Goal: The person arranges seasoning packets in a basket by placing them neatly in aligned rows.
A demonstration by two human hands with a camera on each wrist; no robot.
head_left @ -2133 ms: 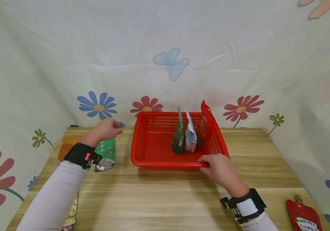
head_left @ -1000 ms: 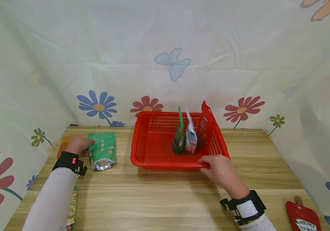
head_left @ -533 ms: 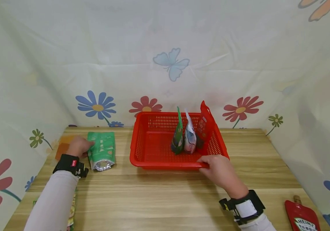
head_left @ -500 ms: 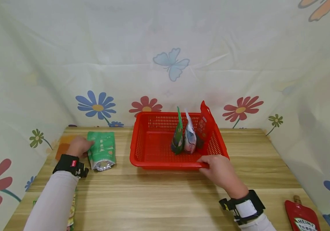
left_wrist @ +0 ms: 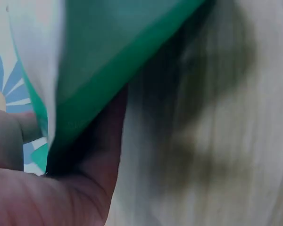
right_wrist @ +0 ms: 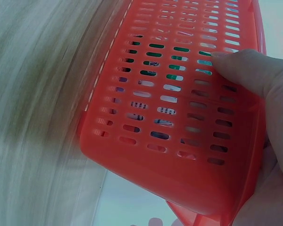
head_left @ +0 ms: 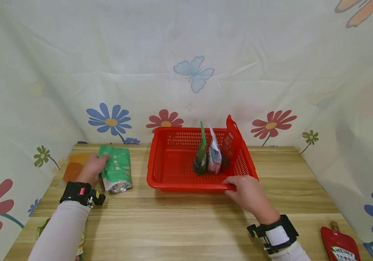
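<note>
Thumb and fingers of the person's left hand [head_left: 93, 167] grip the left edge of a green foil stand-up pouch with a silver base [head_left: 117, 165], which sits at the left of the wood-grained table [head_left: 180, 224], apart from the red perforated plastic basket [head_left: 186, 187]. The right hand [head_left: 248, 192] grasps that basket's near rim toward its right corner, the thumb pressed against the outside of the slotted wall. Inside the basket, a narrow green pouch [head_left: 201, 156], a white pouch [head_left: 214, 156] and a red pouch [head_left: 233, 141] stand upright in a row, the red one nearest the right wall. Just left of the left hand lies a flat orange packet [head_left: 73, 165]; a multicoloured packet [head_left: 42, 227] is partly hidden beneath the left forearm. At the near right lies a red Heinz pouch with a capped spout [head_left: 340, 243].
</note>
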